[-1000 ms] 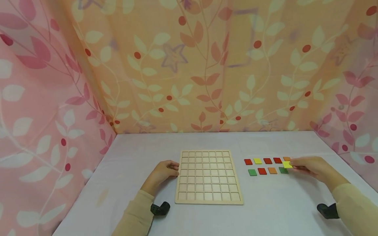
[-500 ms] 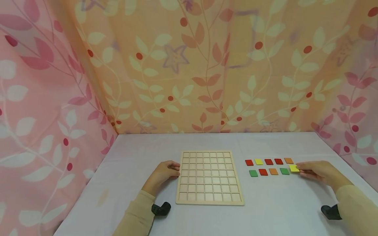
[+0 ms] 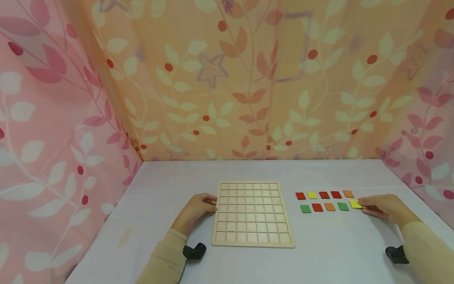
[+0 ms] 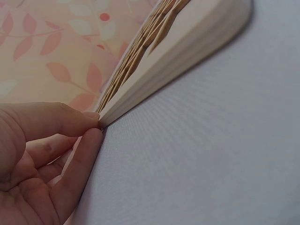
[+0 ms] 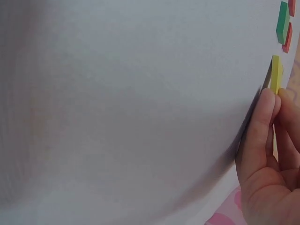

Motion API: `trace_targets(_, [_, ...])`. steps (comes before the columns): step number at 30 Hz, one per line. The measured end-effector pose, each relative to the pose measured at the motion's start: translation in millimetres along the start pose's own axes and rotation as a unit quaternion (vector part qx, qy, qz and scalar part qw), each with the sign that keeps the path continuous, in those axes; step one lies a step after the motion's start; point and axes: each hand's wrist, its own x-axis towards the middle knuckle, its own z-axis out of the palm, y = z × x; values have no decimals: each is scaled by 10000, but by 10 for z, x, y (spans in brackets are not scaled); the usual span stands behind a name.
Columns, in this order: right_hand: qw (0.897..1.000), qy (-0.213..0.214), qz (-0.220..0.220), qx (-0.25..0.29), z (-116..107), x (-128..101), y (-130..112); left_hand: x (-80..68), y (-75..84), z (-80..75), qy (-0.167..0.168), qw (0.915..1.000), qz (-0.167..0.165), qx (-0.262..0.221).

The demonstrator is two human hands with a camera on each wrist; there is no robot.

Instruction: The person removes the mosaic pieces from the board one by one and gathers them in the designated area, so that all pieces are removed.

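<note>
A pale wooden grid board [image 3: 253, 215] with square cells lies flat on the white table. At its left edge my left hand [image 3: 196, 209] pinches the rim between thumb and finger, seen close up in the left wrist view on the board's side [image 4: 154, 82]. My right hand [image 3: 386, 207] holds a yellow square tile [image 3: 355, 204] by its right side, at the right end of the front row of tiles. The right wrist view shows that yellow tile [image 5: 275, 75] between thumb and fingers, its near edge slightly above the cloth, beyond it a green tile [image 5: 283, 23].
Two rows of tiles lie right of the board. The back row has red [image 3: 300, 196], yellow [image 3: 312, 195] and orange [image 3: 348, 193] ones; the front row has green [image 3: 305, 209], red [image 3: 317, 207] and orange [image 3: 330, 206]. A patterned cloth [image 3: 248, 98] hangs behind the table.
My right hand has moved right and slightly down with the yellow tile, from over the green and orange tiles to the front row's end. My left hand stays on the board's edge.
</note>
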Motion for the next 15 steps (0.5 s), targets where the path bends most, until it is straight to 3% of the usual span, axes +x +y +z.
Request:
trace_targets(6, [9987,391,86,-322,32,8,-14,11,-3,3,48,10000,11,-25])
trace_targets(15, [9973,625,155,-352,73,8,-34,14,0,-12,41,9999,46,-98])
